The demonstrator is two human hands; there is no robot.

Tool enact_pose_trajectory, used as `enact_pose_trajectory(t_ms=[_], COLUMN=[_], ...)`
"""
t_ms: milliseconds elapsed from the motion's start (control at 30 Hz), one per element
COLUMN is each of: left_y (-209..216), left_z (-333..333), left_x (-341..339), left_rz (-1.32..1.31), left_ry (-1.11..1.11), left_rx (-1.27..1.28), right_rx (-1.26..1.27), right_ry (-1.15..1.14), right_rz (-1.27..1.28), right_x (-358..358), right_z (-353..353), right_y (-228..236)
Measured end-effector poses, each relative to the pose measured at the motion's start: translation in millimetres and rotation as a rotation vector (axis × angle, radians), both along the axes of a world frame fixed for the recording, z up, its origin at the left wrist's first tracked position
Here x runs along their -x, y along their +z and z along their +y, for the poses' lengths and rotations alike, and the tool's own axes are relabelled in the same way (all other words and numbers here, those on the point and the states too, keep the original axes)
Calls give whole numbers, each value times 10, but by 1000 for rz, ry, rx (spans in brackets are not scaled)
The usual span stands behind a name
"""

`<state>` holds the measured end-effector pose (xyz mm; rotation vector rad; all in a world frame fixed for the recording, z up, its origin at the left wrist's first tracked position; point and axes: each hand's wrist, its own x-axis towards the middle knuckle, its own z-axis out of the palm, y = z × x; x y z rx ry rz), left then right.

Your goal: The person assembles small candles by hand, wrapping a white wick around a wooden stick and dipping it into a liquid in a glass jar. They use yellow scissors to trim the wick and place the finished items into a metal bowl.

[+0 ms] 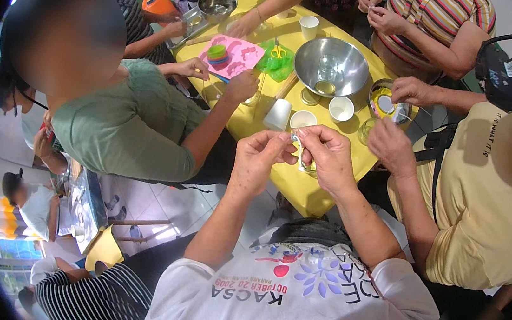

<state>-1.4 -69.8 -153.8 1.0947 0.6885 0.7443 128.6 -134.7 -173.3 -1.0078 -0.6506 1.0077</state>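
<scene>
Over the near edge of the yellow-covered table (303, 191), my left hand (257, 157) and my right hand (333, 160) meet in front of me. Between their fingertips is a thin white strip with a silvery end (301, 157); its exact kind is too small to make out. Both hands pinch it, the thumbs and forefingers close together. Just beyond my fingers stand two white paper cups, one nearer (303, 120) and one to its right (341, 109). Another white cup (277, 114) lies tilted to the left.
A large steel bowl (357, 73) sits beyond the cups. Left of it are a green plastic bag (272, 68) with yellow scissors (278, 50) and a pink mould (243, 53). A saucepan (217, 5) is far left. Co-workers crowd both sides; one's hands (395, 148) work close on my right.
</scene>
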Motion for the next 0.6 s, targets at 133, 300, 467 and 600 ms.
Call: enact_pose_trajectory(t_ms=[133, 300, 467, 600], left_y=[3, 4, 38, 25], left_z=[-33, -74, -87, -91], left_x=[12, -7, -17, -20], left_rz=[14, 33, 22, -16], left_ry=[4, 12, -8, -19], left_rx=[-21, -107, -130, -131], right_rx=[11, 4, -98, -127], right_ry=[-16, -42, -138, -166], right_rz=[-32, -86, -238, -349], right_x=[21, 32, 69, 48], right_z=[-24, -63, -71, -79], right_y=[2, 19, 9, -1])
